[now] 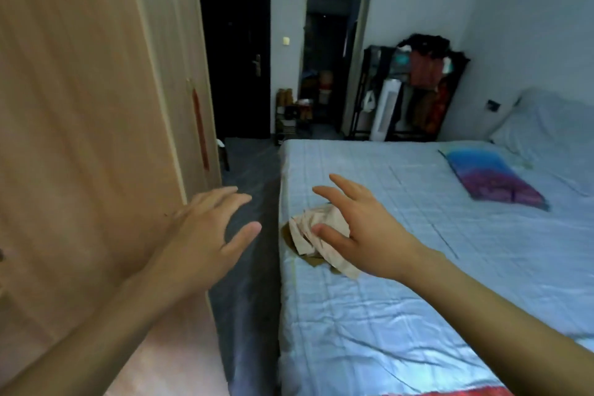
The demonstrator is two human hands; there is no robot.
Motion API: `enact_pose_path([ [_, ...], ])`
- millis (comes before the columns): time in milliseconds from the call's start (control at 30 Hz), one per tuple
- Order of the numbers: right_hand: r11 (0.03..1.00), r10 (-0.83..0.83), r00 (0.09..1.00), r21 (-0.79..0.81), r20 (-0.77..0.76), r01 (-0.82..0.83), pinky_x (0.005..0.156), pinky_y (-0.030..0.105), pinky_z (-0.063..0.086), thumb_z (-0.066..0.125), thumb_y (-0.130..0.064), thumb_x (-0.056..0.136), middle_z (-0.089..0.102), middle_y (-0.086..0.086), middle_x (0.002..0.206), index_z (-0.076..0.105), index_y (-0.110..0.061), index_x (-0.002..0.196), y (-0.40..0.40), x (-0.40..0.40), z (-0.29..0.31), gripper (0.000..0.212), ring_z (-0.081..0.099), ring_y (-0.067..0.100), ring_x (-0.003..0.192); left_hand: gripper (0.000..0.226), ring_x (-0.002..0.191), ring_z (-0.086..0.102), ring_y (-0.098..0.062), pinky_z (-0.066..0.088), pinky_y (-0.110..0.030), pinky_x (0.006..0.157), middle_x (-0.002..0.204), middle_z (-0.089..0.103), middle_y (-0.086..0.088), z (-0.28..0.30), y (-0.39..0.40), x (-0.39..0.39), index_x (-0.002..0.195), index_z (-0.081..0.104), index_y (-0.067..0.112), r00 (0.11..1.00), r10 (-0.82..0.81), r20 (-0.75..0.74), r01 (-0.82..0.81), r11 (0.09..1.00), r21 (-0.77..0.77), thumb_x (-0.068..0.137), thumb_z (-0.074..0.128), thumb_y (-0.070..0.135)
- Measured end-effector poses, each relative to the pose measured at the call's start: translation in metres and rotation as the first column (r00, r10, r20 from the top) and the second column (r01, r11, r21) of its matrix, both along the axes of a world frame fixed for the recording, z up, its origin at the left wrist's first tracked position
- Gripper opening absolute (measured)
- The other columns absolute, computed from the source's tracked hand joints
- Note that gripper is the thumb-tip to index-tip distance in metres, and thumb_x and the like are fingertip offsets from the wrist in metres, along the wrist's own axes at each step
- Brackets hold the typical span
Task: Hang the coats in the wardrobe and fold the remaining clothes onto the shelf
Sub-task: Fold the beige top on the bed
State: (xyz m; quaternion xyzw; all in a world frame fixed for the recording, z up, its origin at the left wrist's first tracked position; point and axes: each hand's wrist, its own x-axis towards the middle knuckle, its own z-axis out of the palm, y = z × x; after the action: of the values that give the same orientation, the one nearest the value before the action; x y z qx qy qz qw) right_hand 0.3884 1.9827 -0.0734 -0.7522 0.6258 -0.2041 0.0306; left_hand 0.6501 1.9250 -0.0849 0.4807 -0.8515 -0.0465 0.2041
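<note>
The bed is serving as the landmark; the wardrobe is standing across the aisle from it, doors closed; a crumpled beige garment is lying on the bed's near-left edge; the right hand is hovering over it, fingers spread, gripping nothing; the left hand is reaching open beside the bed, empty. Judging by this, folding is starting; next calls for grasping the garment.

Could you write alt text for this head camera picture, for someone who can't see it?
A person's two open hands reach forward, the right hand above a crumpled beige garment at the edge of a bed with a light blue sheet, the left hand beside a wooden wardrobe. A blue and purple folded cloth lies farther up the bed.
</note>
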Motion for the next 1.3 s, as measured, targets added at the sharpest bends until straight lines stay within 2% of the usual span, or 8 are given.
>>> enact_pose_path([
  [100,0.997,-0.078,0.996,-0.005,0.045,0.078,0.118,0.041,0.027,0.053,-0.046,0.097,0.025,0.005,0.161,0.037,-0.028,0.148,0.021,-0.034,-0.014,0.057,0.018,0.018,0.149,0.068,0.139,0.035,-0.014,0.032,-0.041,0.113,0.151,0.041,0.009,-0.012,0.005,-0.032,0.14,0.047,0.035,0.998,-0.046,-0.032,0.047,0.998,0.045,0.088,0.024,0.073],
  [267,0.969,-0.205,0.965,-0.102,0.161,0.223,0.113,0.027,0.028,0.057,-0.039,0.096,0.044,0.004,0.15,0.051,-0.02,0.14,0.048,-0.106,-0.032,0.049,0.037,0.019,0.141,0.062,0.14,0.031,-0.009,0.031,-0.036,0.108,0.152,0.037,0.014,-0.017,0.016,-0.095,0.14,0.043,0.041,0.989,-0.13,0.065,0.128,0.991,0.043,0.091,0.021,0.072],
  [467,0.975,-0.206,0.957,-0.043,0.203,0.219,0.116,0.038,0.029,0.057,-0.04,0.096,0.035,0.002,0.156,0.045,-0.023,0.145,0.057,-0.2,-0.061,0.052,0.031,0.018,0.144,0.059,0.136,0.035,-0.009,0.035,-0.037,0.107,0.147,0.04,0.016,-0.014,0.022,-0.184,0.138,0.047,0.037,0.991,-0.124,0.05,0.121,0.992,0.044,0.09,0.03,0.068],
  [633,0.984,-0.177,0.967,0.023,0.185,0.176,0.116,0.042,0.03,0.055,-0.041,0.097,0.032,0.002,0.157,0.041,-0.025,0.147,0.056,-0.281,-0.079,0.054,0.028,0.019,0.145,0.038,0.131,0.04,-0.014,0.034,-0.034,0.104,0.146,0.043,0.011,-0.041,0.029,-0.273,0.137,0.05,0.031,0.992,-0.118,0.032,0.115,0.99,0.082,0.101,0.045,0.041],
  [800,0.984,-0.176,0.958,0.063,0.227,0.166,0.115,0.029,0.023,0.056,-0.041,0.097,0.033,0.001,0.157,0.041,-0.026,0.147,0.05,-0.331,-0.097,0.054,0.025,0.017,0.145,0.033,0.124,0.05,-0.019,0.04,-0.044,0.104,0.136,0.054,0.005,-0.065,0.03,-0.333,0.133,0.056,0.019,0.988,-0.095,-0.121,0.114,0.981,0.154,0.1,0.053,0.015],
  [1000,0.981,-0.189,0.952,0.094,0.239,0.171,0.112,0.023,0.018,0.056,-0.041,0.097,0.033,-0.001,0.157,0.039,-0.028,0.148,0.021,-0.363,-0.123,0.055,0.026,0.016,0.145,0.034,0.118,0.05,-0.014,0.042,-0.036,0.102,0.131,0.055,0.008,-0.093,0.001,-0.376,0.13,0.056,0.022,0.987,-0.097,-0.131,0.121,0.975,0.187,0.097,0.059,0.027],
  [1133,0.974,-0.199,0.953,0.15,0.23,0.167,0.117,0.031,0.023,0.053,-0.044,0.097,0.029,-0.003,0.159,0.038,-0.029,0.148,-0.01,-0.375,-0.141,0.055,0.023,0.013,0.146,0.035,0.121,0.048,-0.013,0.044,-0.04,0.1,0.132,0.053,0.01,-0.117,-0.038,-0.398,0.13,0.054,0.025,0.983,-0.106,-0.147,0.139,0.962,0.233,0.095,0.059,0.033],
  [1300,0.958,-0.247,0.954,0.188,0.169,0.215,0.117,0.03,0.022,0.052,-0.044,0.098,0.033,-0.001,0.157,0.039,-0.027,0.148,-0.069,-0.393,-0.154,0.054,0.025,0.014,0.146,0.04,0.127,0.046,-0.015,0.038,-0.037,0.107,0.137,0.052,0.006,-0.148,-0.111,-0.426,0.134,0.053,0.024,0.975,-0.095,-0.203,0.151,0.947,0.283,0.096,0.056,0.037],
])
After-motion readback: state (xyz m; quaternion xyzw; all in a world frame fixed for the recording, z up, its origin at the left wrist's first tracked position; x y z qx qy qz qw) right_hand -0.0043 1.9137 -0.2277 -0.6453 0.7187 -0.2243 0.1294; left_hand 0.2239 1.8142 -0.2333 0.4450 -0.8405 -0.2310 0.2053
